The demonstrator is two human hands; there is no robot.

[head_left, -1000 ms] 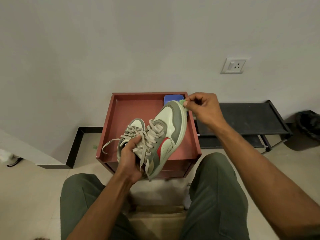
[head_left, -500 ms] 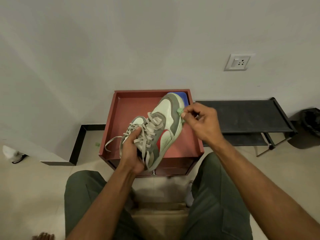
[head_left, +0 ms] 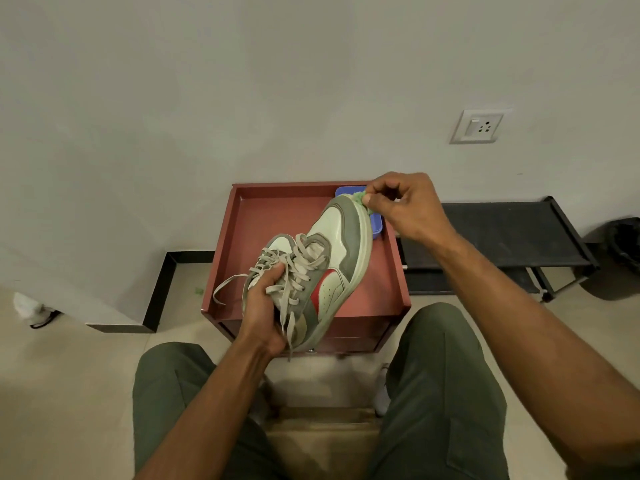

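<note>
A white, grey and red sneaker [head_left: 332,258] with loose beige laces is held tilted above a red-brown cabinet top [head_left: 277,216]. My left hand [head_left: 265,306] grips the sneaker at its laced opening and heel. My right hand [head_left: 403,206] pinches a small green cloth [head_left: 362,199] against the toe edge of the sole. A blue container [head_left: 375,225] sits at the cabinet's back right corner, mostly hidden behind the toe and my right hand.
A black low shoe rack [head_left: 502,233] stands to the right of the cabinet. A wall socket [head_left: 479,126] is above it. My legs in green trousers [head_left: 440,393] frame a cardboard box [head_left: 322,438] on the floor. A white object [head_left: 29,308] lies far left.
My right hand with the green cloth slid down along the sole's side, then back up to the toe tip. My left hand kept its hold on the sneaker.
</note>
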